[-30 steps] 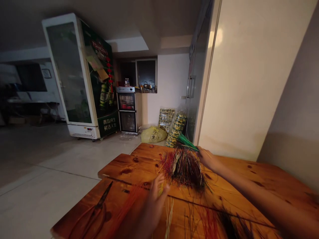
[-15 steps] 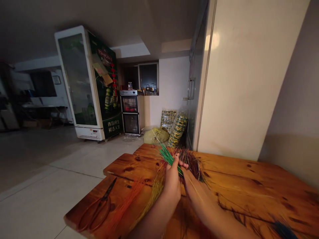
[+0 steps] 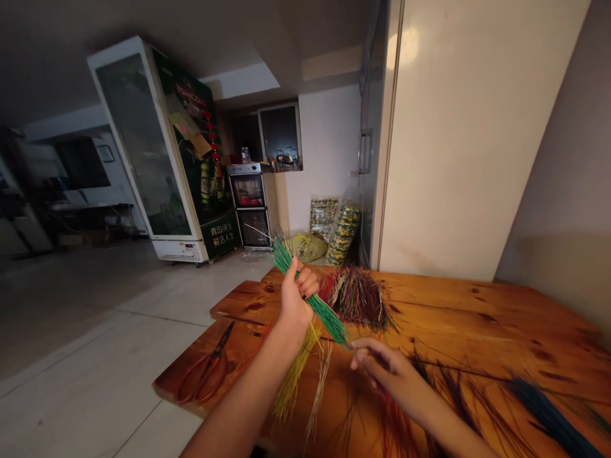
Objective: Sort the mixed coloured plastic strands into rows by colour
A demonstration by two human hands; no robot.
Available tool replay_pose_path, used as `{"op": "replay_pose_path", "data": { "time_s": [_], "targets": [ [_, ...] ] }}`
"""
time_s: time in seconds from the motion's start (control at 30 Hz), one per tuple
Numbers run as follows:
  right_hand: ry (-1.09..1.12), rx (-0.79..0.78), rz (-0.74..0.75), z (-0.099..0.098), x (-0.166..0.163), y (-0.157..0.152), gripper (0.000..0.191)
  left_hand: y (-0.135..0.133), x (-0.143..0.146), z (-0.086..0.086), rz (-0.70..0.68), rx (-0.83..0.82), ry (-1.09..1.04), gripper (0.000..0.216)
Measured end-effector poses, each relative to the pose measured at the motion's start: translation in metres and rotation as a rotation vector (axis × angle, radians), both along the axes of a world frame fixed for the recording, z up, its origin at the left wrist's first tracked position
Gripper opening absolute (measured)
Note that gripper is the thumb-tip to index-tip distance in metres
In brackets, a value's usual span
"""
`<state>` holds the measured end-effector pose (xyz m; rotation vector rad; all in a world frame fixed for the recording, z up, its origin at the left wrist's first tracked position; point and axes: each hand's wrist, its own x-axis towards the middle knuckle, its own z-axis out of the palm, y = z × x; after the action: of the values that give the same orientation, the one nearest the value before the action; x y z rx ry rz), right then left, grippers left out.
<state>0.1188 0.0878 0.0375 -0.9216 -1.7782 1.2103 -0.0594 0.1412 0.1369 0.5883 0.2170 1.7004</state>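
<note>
Gripping a green strand bundle (image 3: 324, 315) above the bench (image 3: 477, 324), the left hand (image 3: 293, 296) wraps it tight while the right hand (image 3: 382, 369), fingers narrowed, pinches its lower tip. Evening the ends likely calls for a steady pull.

This was a small eatery's back room: a tall glass-door beer fridge (image 3: 157, 152) stood at upper left, a steel cabinet (image 3: 248, 200) beside it.

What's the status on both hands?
Left hand shut on thin green strand bundle. Right hand pinching its lower end. Mixed-colour strand pile on wooden table beyond.
</note>
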Motion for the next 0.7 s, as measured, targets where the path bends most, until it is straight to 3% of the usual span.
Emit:
{"op": "replay_pose_path", "data": {
  "time_s": [0.2,0.37,0.53,0.7],
  "targets": [
    [0.224,-0.199,-0.039,-0.01,0.007,-0.004,0.034,-0.018,-0.004,0.018,-0.035,0.041,0.013,0.034],
    [0.247,-0.233,-0.02,-0.011,0.006,-0.013,0.033,-0.03,-0.003,0.027,-0.105,0.095,0.048,0.036],
    [0.077,-0.072,0.01,-0.008,0.013,-0.012,0.03,-0.04,-0.007,0.024,-0.286,0.108,0.092,0.036],
    [-0.103,0.261,-0.17,0.008,0.031,-0.003,0.035,-0.062,-0.007,0.007,-0.588,0.07,0.226,0.035]
  ]
}}
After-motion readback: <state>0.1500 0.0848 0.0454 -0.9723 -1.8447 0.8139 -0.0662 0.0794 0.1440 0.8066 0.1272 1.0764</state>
